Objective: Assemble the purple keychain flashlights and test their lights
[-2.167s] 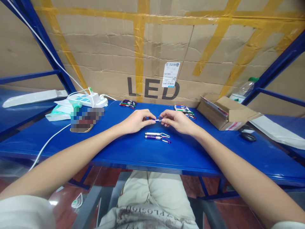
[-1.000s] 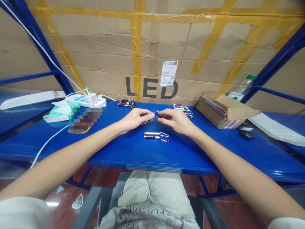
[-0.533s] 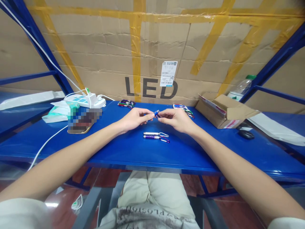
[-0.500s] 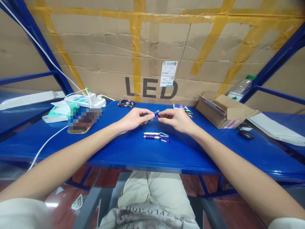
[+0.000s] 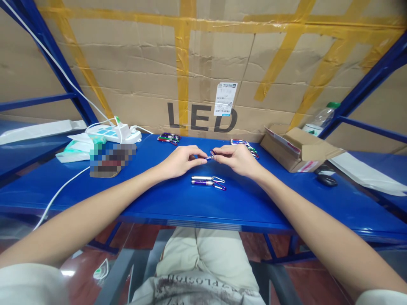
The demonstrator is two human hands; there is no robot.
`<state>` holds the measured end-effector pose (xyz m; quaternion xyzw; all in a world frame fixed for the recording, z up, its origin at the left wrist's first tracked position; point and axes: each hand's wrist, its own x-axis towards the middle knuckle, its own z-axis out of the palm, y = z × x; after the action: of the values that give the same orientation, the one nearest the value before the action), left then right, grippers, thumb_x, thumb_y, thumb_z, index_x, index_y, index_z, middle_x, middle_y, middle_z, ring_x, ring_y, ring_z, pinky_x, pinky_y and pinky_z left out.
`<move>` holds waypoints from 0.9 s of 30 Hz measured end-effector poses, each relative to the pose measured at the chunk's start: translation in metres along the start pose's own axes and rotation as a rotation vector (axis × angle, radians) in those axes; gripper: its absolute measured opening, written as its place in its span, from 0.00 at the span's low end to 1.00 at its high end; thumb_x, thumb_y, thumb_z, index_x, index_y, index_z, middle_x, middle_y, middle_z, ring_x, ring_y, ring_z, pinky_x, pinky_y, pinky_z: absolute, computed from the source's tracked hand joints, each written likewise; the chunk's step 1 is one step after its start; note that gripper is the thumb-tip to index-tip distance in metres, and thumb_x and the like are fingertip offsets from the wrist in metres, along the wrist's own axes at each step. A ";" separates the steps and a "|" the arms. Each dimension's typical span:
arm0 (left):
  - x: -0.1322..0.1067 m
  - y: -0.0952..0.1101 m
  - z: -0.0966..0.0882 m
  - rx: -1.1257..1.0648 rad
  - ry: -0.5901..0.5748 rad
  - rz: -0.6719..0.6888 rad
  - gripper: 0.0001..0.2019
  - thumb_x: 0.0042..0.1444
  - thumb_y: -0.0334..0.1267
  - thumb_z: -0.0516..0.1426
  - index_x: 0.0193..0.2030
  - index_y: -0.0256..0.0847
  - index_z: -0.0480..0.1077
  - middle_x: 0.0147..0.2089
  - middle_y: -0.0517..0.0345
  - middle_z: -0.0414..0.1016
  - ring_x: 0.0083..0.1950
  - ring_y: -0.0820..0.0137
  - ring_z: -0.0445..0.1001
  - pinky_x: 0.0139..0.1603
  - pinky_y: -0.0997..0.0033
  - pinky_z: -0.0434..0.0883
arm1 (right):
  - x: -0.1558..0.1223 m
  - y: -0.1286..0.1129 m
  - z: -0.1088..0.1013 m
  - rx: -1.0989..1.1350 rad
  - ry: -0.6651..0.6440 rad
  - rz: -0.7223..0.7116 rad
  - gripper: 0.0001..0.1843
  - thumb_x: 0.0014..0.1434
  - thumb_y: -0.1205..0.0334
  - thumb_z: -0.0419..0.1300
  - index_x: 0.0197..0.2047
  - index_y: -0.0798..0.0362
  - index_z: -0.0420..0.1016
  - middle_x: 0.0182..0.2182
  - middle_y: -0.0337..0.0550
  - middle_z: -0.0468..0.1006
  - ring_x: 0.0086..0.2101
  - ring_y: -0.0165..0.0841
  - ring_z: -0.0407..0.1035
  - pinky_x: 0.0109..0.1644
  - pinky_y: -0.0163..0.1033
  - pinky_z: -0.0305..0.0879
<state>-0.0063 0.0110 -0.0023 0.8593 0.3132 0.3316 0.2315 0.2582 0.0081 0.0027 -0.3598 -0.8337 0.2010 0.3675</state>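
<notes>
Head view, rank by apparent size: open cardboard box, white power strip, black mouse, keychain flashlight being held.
1. open cardboard box
2. white power strip
3. black mouse
4. keychain flashlight, pinched between left hand and right hand; partly hidden, so last place is unsure.

Bright, even light from above leaves only faint, soft shadows under the left hand [image 5: 181, 161] and right hand [image 5: 237, 160] on the glossy blue table [image 5: 159, 199]. The wide lens bends the shelf posts [image 5: 369, 84] at the left and right edges and stretches the near forearms [image 5: 95, 212]. The small torch [image 5: 208, 157] pinched between both hands lacks sharp detail, and a pixelated patch [image 5: 110, 159] masks a spot at far left.
</notes>
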 end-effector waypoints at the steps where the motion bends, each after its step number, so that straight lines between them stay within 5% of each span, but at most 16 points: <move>1: 0.000 -0.001 0.000 0.044 -0.002 0.026 0.13 0.70 0.47 0.63 0.51 0.43 0.85 0.47 0.53 0.82 0.40 0.67 0.76 0.46 0.65 0.72 | 0.000 0.000 0.000 0.003 0.000 -0.004 0.14 0.65 0.53 0.68 0.48 0.49 0.92 0.43 0.45 0.90 0.43 0.45 0.82 0.51 0.48 0.75; 11: -0.001 0.001 -0.005 0.195 0.009 0.100 0.09 0.72 0.41 0.63 0.53 0.44 0.84 0.48 0.54 0.81 0.45 0.66 0.78 0.49 0.66 0.71 | -0.001 0.001 0.005 -0.005 0.038 -0.077 0.14 0.67 0.53 0.67 0.49 0.47 0.92 0.46 0.45 0.91 0.45 0.47 0.84 0.53 0.50 0.78; 27: -0.001 0.002 -0.006 0.182 0.103 0.079 0.13 0.73 0.47 0.61 0.51 0.43 0.83 0.48 0.53 0.82 0.42 0.67 0.78 0.49 0.66 0.72 | -0.001 -0.002 0.003 -0.075 0.004 -0.106 0.15 0.70 0.54 0.64 0.50 0.49 0.91 0.45 0.47 0.90 0.43 0.44 0.82 0.52 0.48 0.76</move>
<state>-0.0103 0.0102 0.0025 0.8702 0.3194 0.3545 0.1227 0.2557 0.0056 0.0017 -0.3293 -0.8578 0.1491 0.3654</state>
